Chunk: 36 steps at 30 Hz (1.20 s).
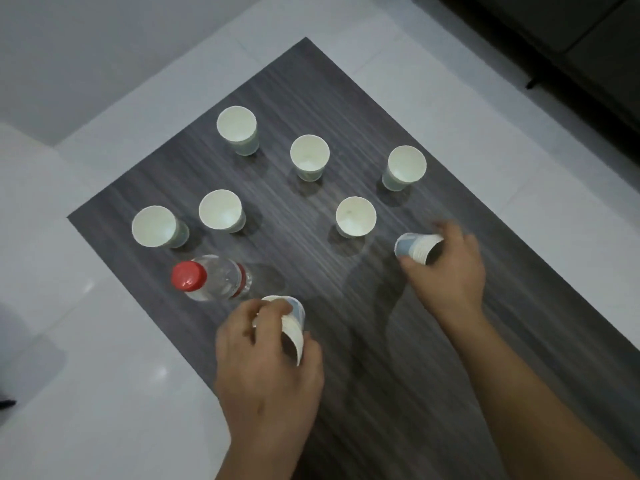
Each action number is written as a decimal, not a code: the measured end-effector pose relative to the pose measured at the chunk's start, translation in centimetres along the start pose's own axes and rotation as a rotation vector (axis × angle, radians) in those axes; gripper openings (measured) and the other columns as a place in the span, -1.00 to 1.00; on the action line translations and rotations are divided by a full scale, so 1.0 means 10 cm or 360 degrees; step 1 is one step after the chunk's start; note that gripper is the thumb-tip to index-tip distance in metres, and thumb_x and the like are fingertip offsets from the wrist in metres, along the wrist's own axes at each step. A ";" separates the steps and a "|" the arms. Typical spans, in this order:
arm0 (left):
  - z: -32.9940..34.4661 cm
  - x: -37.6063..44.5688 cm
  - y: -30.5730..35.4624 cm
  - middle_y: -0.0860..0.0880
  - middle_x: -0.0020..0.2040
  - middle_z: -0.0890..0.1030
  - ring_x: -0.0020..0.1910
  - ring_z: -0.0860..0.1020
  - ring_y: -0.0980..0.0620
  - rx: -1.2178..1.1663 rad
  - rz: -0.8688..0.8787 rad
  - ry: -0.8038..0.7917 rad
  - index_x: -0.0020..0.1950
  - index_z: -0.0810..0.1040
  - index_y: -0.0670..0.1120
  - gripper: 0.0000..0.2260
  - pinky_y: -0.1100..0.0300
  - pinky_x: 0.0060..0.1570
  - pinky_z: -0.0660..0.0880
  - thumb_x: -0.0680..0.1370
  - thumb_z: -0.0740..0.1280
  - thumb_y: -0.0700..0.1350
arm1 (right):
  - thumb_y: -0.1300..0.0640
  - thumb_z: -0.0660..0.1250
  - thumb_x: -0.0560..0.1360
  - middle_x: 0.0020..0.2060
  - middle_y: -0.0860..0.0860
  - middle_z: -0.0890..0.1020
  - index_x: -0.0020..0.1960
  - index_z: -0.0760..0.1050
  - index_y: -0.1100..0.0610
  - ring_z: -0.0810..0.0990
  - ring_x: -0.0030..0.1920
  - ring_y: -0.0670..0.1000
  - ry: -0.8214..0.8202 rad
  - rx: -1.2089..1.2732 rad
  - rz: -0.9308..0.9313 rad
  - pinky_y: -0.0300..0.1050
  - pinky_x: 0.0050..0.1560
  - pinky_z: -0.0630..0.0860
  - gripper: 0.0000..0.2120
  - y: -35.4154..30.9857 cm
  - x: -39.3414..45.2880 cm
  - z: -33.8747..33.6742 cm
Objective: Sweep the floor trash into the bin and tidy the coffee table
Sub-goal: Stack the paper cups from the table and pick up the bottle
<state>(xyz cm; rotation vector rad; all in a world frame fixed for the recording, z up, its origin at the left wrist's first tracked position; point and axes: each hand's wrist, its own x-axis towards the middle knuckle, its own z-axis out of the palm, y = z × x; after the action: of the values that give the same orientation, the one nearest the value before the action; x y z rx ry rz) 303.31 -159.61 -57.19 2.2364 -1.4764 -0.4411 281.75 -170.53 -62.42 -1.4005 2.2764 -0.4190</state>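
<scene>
Several white paper cups stand upright on the dark wood-grain coffee table [346, 375], among them one at the far left [237, 128] and one near the middle right [356, 216]. My left hand [266, 368] grips a paper cup [294, 323], tipped on its side, near the table's front left. My right hand [450, 268] holds another paper cup [417, 247], also tipped sideways, at the right. A clear plastic bottle with a red cap [211, 277] stands just left of my left hand.
White tiled floor [104, 393] surrounds the table on the left and far sides. A dark sofa edge [571, 36] runs along the top right. Something dark shows at the far left edge [7, 403].
</scene>
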 end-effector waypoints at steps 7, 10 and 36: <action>0.36 0.05 -0.47 -0.06 0.20 0.51 0.12 0.43 -0.10 0.0267 0.0039 -0.0500 0.18 0.52 -0.03 -0.57 0.00 -0.08 0.52 0.35 0.52 -0.08 | -0.06 0.50 0.27 0.17 -0.07 0.48 0.35 0.32 -0.08 0.43 0.03 -0.08 0.0106 0.0218 -0.0297 -0.09 -0.01 0.37 -0.30 -0.81 0.10 -0.16; 0.49 0.06 -0.60 -0.08 0.24 0.48 0.11 0.44 -0.13 0.0284 0.0061 -0.0604 0.23 0.46 -0.04 -0.46 -0.01 -0.02 0.54 0.30 0.56 -0.10 | -0.02 0.50 0.31 0.20 0.04 0.47 0.39 0.32 0.00 0.48 0.09 0.08 -0.0201 -0.0070 -0.0392 -0.06 -0.04 0.37 -0.30 -0.93 0.18 0.11; -0.65 -0.05 -1.68 -0.06 0.15 0.44 0.01 0.46 -0.11 -0.0003 -0.0688 -0.0151 0.19 0.43 0.04 -0.50 0.11 -0.12 0.38 0.29 0.47 -0.09 | -0.03 0.53 0.31 0.11 0.05 0.44 0.31 0.36 0.04 0.57 0.13 0.16 -0.1098 -0.0361 -0.0219 -0.12 0.01 0.46 -0.36 -0.56 -1.47 0.50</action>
<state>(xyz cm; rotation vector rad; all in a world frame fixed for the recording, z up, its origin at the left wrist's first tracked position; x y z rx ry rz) 319.48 -152.27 -60.08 2.5643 -1.0227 -0.6865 294.37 -160.03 -61.14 -1.5126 1.7002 0.2660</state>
